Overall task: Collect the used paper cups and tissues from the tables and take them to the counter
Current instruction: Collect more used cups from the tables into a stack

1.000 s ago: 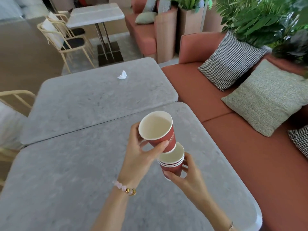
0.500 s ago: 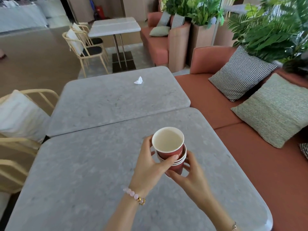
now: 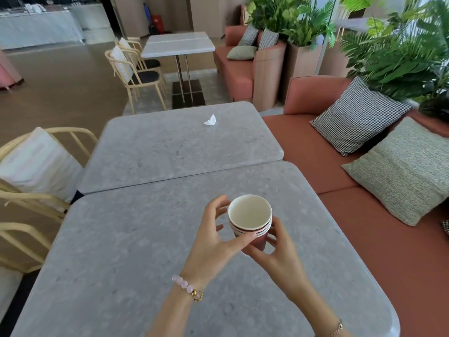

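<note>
**Nested cups held over the near table, tissue on the far one**

Head view: A stack of red paper cups [image 3: 250,221] with white rims sits nested together, held above the near grey table [image 3: 121,251] by both hands. The top cup's pale inside faces up and looks empty. The left hand [image 3: 213,244] wraps the stack from its left side, thumb across the front just under the rims and fingers curled round the far side. The right hand [image 3: 279,251] grips the lower part of the stack from the right and beneath, thumb at the front and fingers behind. A bracelet of pink beads [image 3: 187,288] circles the left wrist, and a thin bracelet [image 3: 336,330] shows on the right wrist at the bottom edge.

A crumpled white tissue [image 3: 211,120] lies on the far grey table [image 3: 170,147], near its far edge, well apart from the cups. The two tables stand edge to edge. A terracotta sofa [image 3: 364,227] runs along their right side with a houndstooth cushion [image 3: 359,115] and a woven greenish cushion [image 3: 403,169] on it. Pale wooden chairs [image 3: 36,195] stand at the left. A pale counter [image 3: 36,27] shows far off at the upper left, blurred.
</note>
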